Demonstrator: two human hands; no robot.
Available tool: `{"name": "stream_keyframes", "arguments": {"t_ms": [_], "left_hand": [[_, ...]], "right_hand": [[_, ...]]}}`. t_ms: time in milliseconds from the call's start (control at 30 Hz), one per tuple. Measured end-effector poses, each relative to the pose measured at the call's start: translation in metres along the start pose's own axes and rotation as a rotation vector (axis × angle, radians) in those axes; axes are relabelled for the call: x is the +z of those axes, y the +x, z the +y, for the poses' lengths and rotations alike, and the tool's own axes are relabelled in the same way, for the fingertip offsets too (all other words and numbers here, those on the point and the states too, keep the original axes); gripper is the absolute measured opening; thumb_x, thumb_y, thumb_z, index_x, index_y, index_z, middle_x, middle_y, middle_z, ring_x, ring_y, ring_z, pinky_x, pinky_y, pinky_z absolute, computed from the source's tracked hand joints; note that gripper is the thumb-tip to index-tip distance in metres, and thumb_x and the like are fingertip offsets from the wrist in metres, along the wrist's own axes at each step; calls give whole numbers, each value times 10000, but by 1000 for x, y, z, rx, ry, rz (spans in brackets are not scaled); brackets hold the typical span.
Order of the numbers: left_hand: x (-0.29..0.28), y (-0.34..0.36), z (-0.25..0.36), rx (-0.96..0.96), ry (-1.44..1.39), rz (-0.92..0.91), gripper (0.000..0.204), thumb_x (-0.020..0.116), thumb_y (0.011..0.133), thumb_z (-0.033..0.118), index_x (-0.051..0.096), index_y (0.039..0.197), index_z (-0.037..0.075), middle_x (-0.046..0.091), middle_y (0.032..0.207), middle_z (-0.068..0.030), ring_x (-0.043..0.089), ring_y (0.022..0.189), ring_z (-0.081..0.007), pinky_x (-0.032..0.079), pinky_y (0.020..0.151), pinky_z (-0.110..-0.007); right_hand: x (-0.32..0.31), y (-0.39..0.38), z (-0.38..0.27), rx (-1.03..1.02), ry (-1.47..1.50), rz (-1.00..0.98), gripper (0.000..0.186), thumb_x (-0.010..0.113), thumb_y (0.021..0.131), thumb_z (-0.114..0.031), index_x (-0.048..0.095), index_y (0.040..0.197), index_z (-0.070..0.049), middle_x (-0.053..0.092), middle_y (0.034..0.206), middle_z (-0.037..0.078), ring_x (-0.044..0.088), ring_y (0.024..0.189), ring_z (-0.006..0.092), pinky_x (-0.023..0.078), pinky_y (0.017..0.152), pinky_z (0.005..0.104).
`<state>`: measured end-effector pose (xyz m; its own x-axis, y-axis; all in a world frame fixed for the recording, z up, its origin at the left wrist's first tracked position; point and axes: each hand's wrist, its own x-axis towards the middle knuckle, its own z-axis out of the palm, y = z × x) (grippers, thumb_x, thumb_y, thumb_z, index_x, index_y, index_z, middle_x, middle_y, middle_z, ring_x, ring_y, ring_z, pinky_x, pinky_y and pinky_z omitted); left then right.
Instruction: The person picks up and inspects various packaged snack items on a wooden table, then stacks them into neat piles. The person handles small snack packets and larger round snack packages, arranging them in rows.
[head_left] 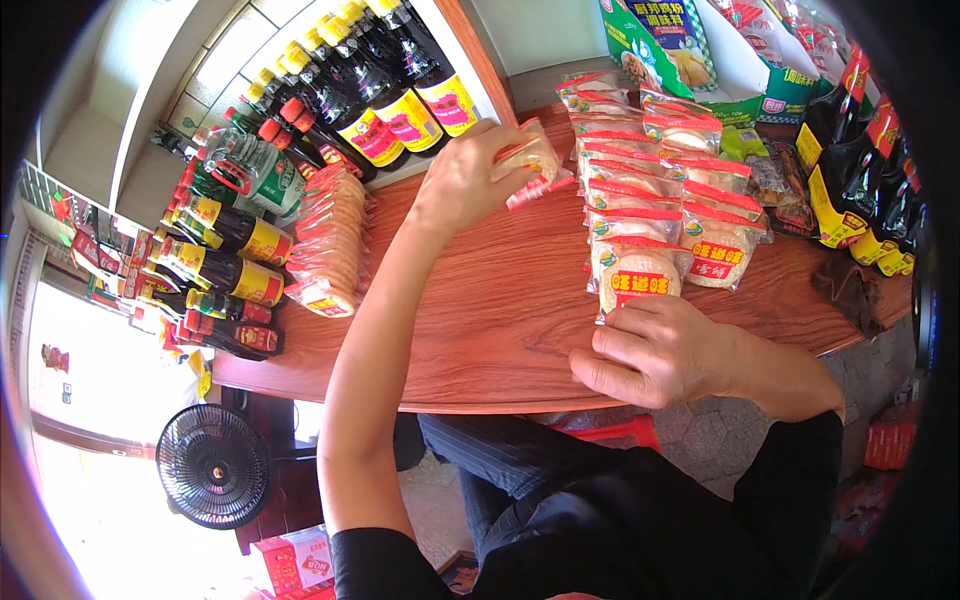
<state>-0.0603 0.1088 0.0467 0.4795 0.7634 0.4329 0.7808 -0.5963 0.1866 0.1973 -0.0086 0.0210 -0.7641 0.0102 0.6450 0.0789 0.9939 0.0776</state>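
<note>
Above the middle of the table, my left hand [465, 178] pinches a clear packet of round rice crackers [536, 160] with red edging. To its right, two rows of similar cracker packets lie overlapped, a left row [625, 185] and a right row [712, 180]. Curled fingers of my right hand [665, 350] overlap the lower edge of the nearest packet [640, 272] in the left row; whether they grip it is hidden. Another line of cracker packets [333, 240] stands packed on edge at the left, beside the bottles.
Dark sauce bottles with yellow caps [370, 90] stand behind my left hand, and more bottles [235, 235] crowd the left edge. Green cartons [690, 50] fill the back right. Black bottles [850, 150] line the right side. A black fan [212, 465] stands below the wooden table [480, 330].
</note>
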Motion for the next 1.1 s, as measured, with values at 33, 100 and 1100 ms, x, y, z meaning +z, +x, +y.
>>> {"name": "stream_keyframes", "arguments": {"t_ms": [33,100,1100], "left_hand": [[-7,-10,1,-111,-177,-42,362,758,843,177,659,1152,18,705,1005,-88,682,894,-215,542,804,-349],[-19,-34,-1,-344,-524,-126,333,749,877,171,665,1156,10,710,1014,-49,662,908,-121,539,801,-307],[2,-106,25,-314,-1440,275,255,701,932,127,666,1163,26,696,915,-14,651,776,-96,582,650,-250]], "right_hand": [[-2,0,0,2,3,-16,206,735,750,-154,681,921,-52,538,694,25,596,628,165,510,548,294],[0,0,0,5,23,-5,200,742,763,-157,678,920,-50,544,696,29,596,625,171,505,544,307],[42,65,22,891,710,145,286,696,897,-163,619,1095,29,681,831,145,682,745,194,509,671,350]]}}
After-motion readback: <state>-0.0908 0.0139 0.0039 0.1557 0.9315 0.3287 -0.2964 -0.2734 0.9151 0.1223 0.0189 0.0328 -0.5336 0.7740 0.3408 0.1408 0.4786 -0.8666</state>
